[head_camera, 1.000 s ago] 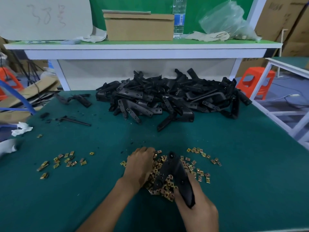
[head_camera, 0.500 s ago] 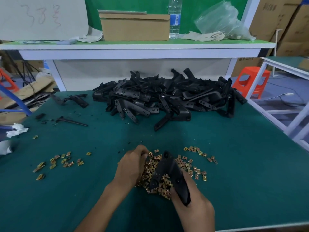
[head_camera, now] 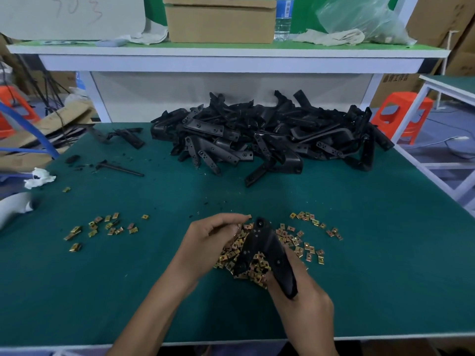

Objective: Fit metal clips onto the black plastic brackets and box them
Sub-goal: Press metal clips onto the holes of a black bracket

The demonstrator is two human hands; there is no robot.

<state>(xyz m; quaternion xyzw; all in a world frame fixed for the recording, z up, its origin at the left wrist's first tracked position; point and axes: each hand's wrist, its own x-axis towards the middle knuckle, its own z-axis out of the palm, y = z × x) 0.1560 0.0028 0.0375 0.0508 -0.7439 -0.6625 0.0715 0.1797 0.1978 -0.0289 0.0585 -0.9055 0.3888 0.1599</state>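
Head view is looking down on a green table (head_camera: 359,265), where both hands are working close to the near edge, around its middle. The right hand (head_camera: 305,301) is clenching the lower end of a black plastic bracket (head_camera: 264,247), which is tilting up and away over a pile of metal clips (head_camera: 293,238). The left hand (head_camera: 210,237) is hovering just beside the bracket with curled fingers and is pinching a single clip (head_camera: 248,216) at its fingertips. A heap of brackets (head_camera: 257,140) is lying along the far edge. A smaller scatter of clips (head_camera: 102,227) is sitting toward the left edge, well apart from the hands. A cardboard box (head_camera: 219,21) is standing on the shelf behind, with a water bottle (head_camera: 282,19) just beside it.
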